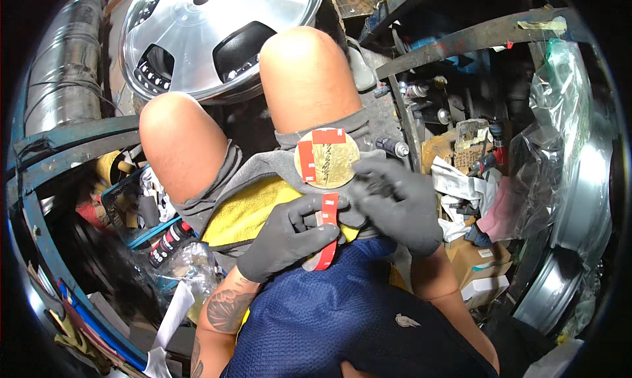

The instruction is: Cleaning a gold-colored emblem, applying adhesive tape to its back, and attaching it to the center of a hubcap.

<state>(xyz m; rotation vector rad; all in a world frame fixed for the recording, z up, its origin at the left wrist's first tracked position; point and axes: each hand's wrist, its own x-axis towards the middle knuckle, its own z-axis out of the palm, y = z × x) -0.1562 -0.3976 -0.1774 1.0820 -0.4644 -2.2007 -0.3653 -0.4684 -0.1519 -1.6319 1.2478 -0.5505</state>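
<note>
My left hand [289, 236], in a dark grey glove, is closed on a roll of red-backed adhesive tape [322, 256]. A loose end of the tape stands up past the fingers toward the disc. On my lap, over grey cloth, lies a round gold-coloured disc [339, 164] with a strip of red tape on its left side and another along its top. My right hand [398, 207], gloved alike, is at the disc's lower right edge. Its fingers are curled together and partly blurred; what they hold, if anything, cannot be made out.
A polished alloy wheel [191, 32] lies beyond my knees. A yellow cloth [253, 207] is spread under my left hand. A black bottle [171, 243] lies at the left. Spray cans [392, 146], crumpled paper, a cardboard box [477, 259] and plastic-wrapped metal [586, 207] crowd the right, by a metal frame.
</note>
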